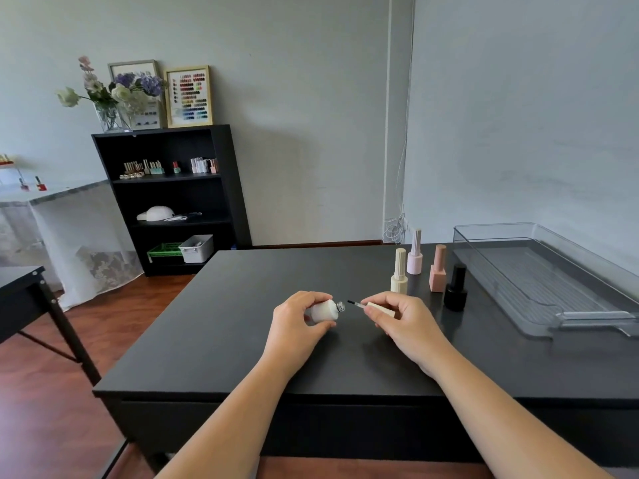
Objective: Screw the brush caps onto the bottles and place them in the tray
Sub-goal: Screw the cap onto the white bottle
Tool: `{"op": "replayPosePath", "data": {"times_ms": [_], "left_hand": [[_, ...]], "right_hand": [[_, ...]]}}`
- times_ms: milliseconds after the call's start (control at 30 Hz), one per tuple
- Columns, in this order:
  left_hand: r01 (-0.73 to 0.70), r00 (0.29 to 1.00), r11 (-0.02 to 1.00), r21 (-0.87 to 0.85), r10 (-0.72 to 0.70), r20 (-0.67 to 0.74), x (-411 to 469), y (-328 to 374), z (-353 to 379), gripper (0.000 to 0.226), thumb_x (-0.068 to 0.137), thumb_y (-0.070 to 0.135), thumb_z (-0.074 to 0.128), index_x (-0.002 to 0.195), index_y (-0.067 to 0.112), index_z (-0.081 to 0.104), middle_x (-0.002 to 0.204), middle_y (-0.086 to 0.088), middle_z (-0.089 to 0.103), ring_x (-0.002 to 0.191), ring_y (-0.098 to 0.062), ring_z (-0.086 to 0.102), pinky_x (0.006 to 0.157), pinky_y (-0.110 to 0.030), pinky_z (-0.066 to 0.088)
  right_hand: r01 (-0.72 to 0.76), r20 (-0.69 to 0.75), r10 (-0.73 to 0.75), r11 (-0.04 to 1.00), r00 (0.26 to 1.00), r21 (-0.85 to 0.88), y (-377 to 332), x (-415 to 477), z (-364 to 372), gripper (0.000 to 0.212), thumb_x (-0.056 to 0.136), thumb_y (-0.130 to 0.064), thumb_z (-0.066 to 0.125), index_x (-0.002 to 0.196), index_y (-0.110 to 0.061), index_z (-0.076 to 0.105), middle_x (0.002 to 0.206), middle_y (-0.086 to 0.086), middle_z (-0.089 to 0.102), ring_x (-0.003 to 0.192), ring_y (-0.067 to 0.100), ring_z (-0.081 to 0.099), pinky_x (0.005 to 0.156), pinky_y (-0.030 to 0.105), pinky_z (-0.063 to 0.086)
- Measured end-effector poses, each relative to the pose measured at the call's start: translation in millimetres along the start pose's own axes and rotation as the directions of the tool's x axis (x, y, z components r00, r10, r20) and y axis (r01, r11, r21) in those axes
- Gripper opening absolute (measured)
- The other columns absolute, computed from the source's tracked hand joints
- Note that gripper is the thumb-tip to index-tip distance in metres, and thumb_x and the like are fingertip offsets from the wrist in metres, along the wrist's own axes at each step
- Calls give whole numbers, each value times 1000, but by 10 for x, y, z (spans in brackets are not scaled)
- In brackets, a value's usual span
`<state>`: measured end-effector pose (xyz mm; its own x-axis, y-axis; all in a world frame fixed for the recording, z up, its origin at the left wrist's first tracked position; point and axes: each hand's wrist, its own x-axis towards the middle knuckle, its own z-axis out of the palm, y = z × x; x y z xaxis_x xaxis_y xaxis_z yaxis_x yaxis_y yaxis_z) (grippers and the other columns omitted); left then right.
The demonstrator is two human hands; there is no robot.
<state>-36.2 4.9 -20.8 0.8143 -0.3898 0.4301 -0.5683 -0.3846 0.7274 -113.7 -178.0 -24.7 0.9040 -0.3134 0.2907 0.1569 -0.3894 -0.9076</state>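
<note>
My left hand (pixel 300 319) grips a small white bottle (pixel 325 310), tipped on its side with its open threaded neck pointing right. In my right hand (pixel 401 319) is a cream brush cap (pixel 379 308); its dark brush tip points left, a short gap from the bottle's neck. Both are held just above the black table (pixel 242 340). Behind my right hand stand several capped bottles: a cream one (pixel 399 271), a pale pink one (pixel 414 252), a peach one (pixel 438 268) and a black one (pixel 456 288). A clear plastic tray (pixel 539 281) lies at the right.
A black shelf unit (pixel 173 198) with small bottles and bins stands against the far wall, with flowers and frames on top. Another black table's corner (pixel 24 281) shows at the left. A cloth-covered table (pixel 52 216) stands beyond it.
</note>
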Motion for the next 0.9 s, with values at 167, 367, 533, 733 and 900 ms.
{"op": "replayPosePath", "data": {"times_ms": [167,367,533,733,900], "left_hand": [[-18,1000,1000,-7,18,-8,-12,22,3,36,71,13,77,100,31,67,100,17,64,94,0,58,81,-14,49],[-43,999,999,22,43,10,-19,39,7,37,71,14,78,102,31,67,101,17,64,94,-1,58,81,-12,48],[-110,993,993,52,108,42,-34,56,15,38,70,11,77,102,28,69,99,14,65,92,2,56,80,-6,42],[-174,983,976,127,165,77,-49,92,29,36,71,13,77,102,27,69,100,14,64,92,1,56,82,-6,40],[-172,982,972,159,157,103,-52,97,33,36,73,17,77,105,29,67,103,16,62,95,0,54,85,-9,39]], "right_hand": [[34,12,-33,997,999,-75,-32,-28,-1,6,83,-31,68,82,-34,73,74,-17,70,67,-6,58,59,4,42],[44,33,-40,993,999,-108,-52,-37,10,7,83,-29,68,87,-31,73,80,-13,71,70,-6,59,60,2,41],[63,63,-55,989,996,-133,-47,-32,6,18,83,-23,70,98,-32,73,89,-13,69,80,-6,59,66,1,40],[77,64,-69,986,996,-148,-57,-34,9,23,78,-15,74,89,-35,68,87,-13,69,79,1,63,69,8,47],[75,78,-62,982,995,-175,-58,-38,18,6,80,-28,72,85,-27,69,78,-5,71,69,5,62,65,17,49]]}}
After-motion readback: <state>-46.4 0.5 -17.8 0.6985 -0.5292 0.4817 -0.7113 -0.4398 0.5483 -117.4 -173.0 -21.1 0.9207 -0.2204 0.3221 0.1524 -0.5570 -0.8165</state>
